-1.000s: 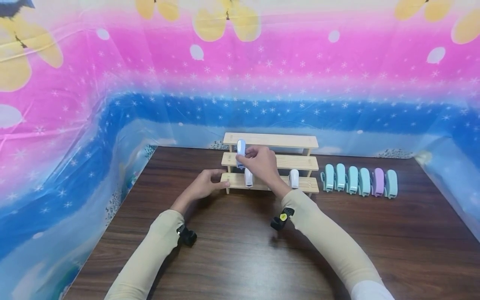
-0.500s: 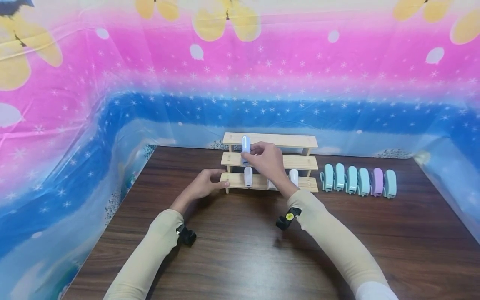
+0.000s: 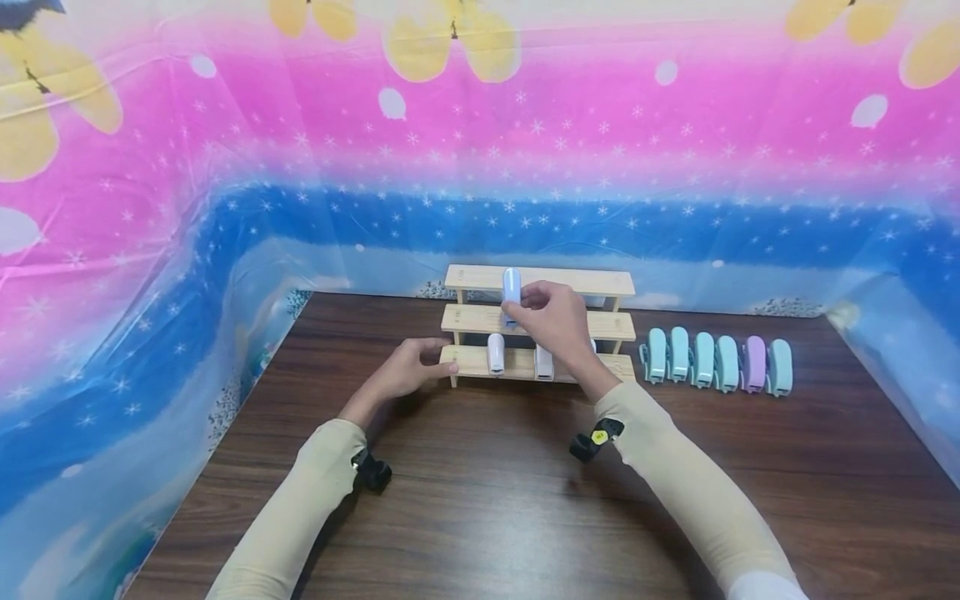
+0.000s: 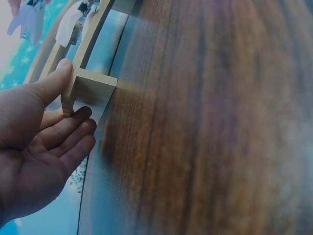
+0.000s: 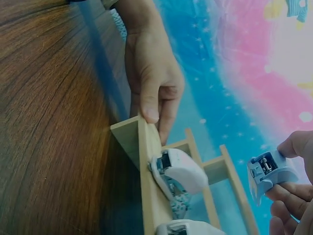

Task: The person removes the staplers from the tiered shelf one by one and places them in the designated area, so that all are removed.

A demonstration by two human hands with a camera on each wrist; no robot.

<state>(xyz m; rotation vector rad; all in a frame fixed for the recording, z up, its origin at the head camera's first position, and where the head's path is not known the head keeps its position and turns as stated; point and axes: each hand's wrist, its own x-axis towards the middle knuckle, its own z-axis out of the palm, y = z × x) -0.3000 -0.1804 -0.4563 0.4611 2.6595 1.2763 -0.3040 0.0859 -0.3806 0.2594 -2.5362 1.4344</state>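
Observation:
A three-tier wooden display rack [image 3: 476,367] stands on the table. My left hand [image 3: 408,367] holds the left end of its lowest tier, thumb on top of the plank [image 4: 88,46] and fingers around the end. My right hand [image 3: 558,321] pinches a light blue stapler [image 3: 512,287] between thumb and fingers, held up in front of the middle and top tiers. In the right wrist view the metal inside this blue stapler [image 5: 268,166] shows. On the lowest tier sit a white stapler [image 3: 496,354] and another white stapler [image 3: 543,364]; a third is mostly hidden by my right wrist.
Right of the rack, several mint green staplers [image 3: 702,360] and one purple stapler [image 3: 755,364] stand in a row on the dark wooden table [image 3: 480,500]. A colourful printed cloth [image 3: 525,167] hangs behind and at the left side.
My right hand has moved right along the rack with the light blue stapler. The middle white stapler has come into view, while the right one is now mostly covered. My left hand stays put.

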